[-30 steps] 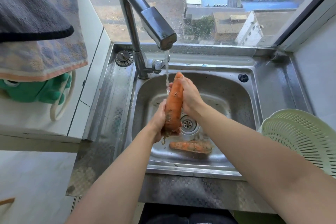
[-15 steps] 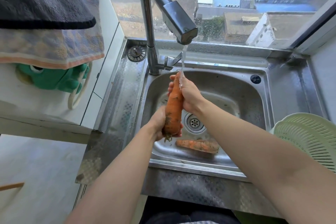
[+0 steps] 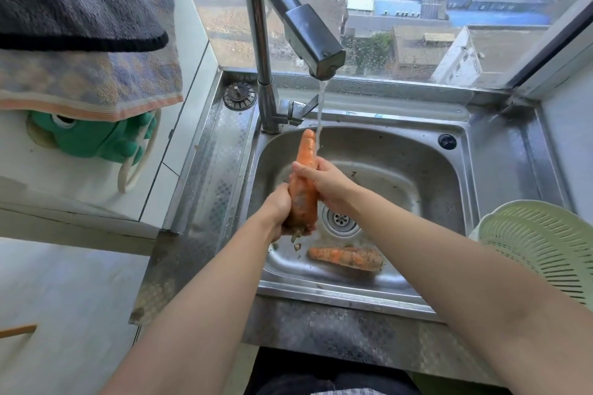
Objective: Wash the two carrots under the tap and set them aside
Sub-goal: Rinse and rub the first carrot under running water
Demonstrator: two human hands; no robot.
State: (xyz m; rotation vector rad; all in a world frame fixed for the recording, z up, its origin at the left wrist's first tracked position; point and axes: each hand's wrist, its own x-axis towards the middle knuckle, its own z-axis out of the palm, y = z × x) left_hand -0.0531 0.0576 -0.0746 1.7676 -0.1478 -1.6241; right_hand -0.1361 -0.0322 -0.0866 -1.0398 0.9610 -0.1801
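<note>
A large orange carrot (image 3: 304, 176) stands nearly upright over the steel sink (image 3: 449, 202), its tip beside the thin stream of water falling from the tap (image 3: 308, 38). My left hand (image 3: 282, 212) grips its thick, dirty lower end. My right hand (image 3: 327, 183) wraps around its middle, fingers curled over it. A second carrot (image 3: 346, 257), speckled with soil, lies flat on the sink floor just in front of the drain (image 3: 340, 220).
A pale green plastic colander (image 3: 545, 247) sits on the counter at the right. Towels (image 3: 80, 29) hang at the upper left above a green frog-shaped holder (image 3: 86, 138). A drain plug (image 3: 239, 95) lies behind the tap. The window runs along the back.
My right hand has slid down from the carrot's tip to its middle, leaving the tip bare beside the water stream. The left hand still holds the lower end.
</note>
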